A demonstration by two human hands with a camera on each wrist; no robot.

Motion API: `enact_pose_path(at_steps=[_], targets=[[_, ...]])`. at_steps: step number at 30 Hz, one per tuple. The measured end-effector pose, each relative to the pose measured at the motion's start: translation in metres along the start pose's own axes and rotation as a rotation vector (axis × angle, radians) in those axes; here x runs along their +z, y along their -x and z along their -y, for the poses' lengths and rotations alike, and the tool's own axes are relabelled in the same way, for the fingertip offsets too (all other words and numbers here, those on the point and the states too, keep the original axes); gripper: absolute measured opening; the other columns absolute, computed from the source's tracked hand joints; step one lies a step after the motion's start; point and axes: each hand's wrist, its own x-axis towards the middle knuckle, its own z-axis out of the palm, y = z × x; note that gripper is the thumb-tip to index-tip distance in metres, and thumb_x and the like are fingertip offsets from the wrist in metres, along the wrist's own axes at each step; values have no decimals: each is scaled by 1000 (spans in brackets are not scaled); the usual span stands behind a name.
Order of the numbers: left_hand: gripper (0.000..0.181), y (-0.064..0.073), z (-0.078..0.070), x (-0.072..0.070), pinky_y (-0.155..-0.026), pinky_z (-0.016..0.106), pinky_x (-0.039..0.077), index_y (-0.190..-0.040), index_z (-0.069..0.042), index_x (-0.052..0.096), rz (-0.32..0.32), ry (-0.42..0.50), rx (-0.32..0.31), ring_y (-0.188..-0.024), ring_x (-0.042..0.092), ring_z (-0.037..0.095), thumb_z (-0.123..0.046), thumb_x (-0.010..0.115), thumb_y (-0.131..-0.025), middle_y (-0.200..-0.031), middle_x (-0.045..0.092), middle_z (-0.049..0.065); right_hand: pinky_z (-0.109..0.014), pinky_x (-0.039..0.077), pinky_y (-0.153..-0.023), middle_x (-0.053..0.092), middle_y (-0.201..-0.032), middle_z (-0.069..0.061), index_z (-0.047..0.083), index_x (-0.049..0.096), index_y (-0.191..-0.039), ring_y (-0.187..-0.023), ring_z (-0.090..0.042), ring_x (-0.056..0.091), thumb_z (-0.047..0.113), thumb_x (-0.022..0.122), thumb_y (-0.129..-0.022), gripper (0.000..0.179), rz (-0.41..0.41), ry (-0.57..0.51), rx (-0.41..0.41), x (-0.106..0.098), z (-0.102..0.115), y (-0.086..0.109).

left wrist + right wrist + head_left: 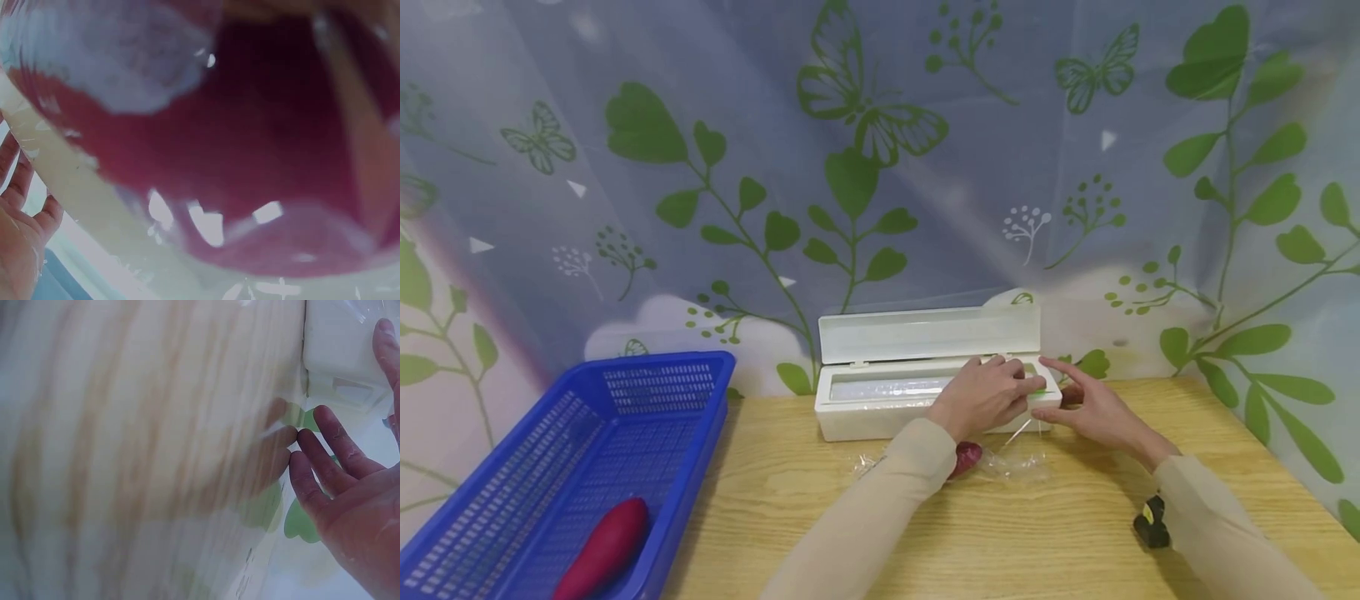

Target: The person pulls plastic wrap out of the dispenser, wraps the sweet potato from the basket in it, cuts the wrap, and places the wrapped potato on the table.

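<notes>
A white cling film dispenser (861, 423) stands at the back of the table with its long lid (928, 335) raised. My left hand (981, 396) lies over its right half, index finger stretched to a small green piece (1042, 391) near the right end. With thumb and index finger, my right hand (1097, 408) holds the dispenser's right end, thumb in front; its other fingers are spread in the right wrist view. Under my left forearm, a dark red, smooth object (967, 457) lies beneath clear film (1018, 465). It fills much of the left wrist view.
A blue plastic basket (700, 467) stands on the left, holding a long red object, perhaps a sweet potato (606, 546). A patterned curtain (925, 208) hangs right behind the dispenser. The wooden table (1037, 550) stretches toward me.
</notes>
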Motion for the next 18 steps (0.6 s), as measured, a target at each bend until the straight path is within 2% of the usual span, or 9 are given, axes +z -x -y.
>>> enact_pose_path(at_steps=[10,18], targets=[[25,4,3,0,-80,28,58,-128,-36,59,-5,14,-12,-97,67,8,-39,45,-108,-114,68,-11,-31,51,-69,76,-97,-13,13,31,-160,-102,-31,72,32,79,-90,87,-10,23,-6,2,2,-1],[22,10,6,1,-79,29,58,-122,-35,61,-30,29,-18,-95,68,9,-37,45,-107,-110,69,-10,-29,50,-63,75,-94,-12,15,30,-161,-93,-23,70,32,79,-91,87,-15,20,4,2,1,0]])
